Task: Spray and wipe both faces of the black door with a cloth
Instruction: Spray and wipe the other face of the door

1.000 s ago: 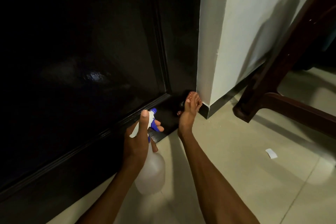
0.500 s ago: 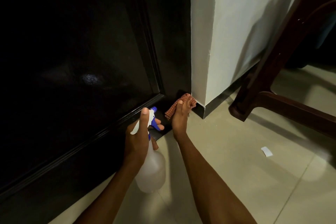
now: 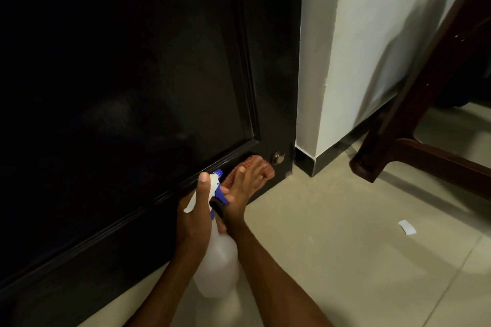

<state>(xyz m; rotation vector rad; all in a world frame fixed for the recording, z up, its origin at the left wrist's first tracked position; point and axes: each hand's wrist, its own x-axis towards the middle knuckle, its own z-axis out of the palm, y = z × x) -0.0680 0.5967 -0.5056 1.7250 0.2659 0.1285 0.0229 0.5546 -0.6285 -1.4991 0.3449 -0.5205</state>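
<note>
The black door (image 3: 127, 93) fills the left half of the view, its bottom rail close to the floor. My right hand (image 3: 245, 188) presses an orange checked cloth (image 3: 265, 166) flat against the door's bottom rail, just left of a round metal stopper (image 3: 278, 159). My left hand (image 3: 195, 218) grips the neck of a translucent white spray bottle (image 3: 218, 265) with a blue-and-white trigger head (image 3: 215, 188), nozzle towards the door. The two hands touch each other near the trigger.
A white wall corner (image 3: 318, 87) with a dark skirting stands right of the door. A dark wooden furniture leg (image 3: 414, 103) slants across the right side. A small white scrap of paper (image 3: 406, 227) lies on the beige tiled floor (image 3: 345, 260).
My right hand has slid the cloth left along the bottom rail, away from the wall corner, which uncovered the metal stopper. My left hand has held the bottle in place.
</note>
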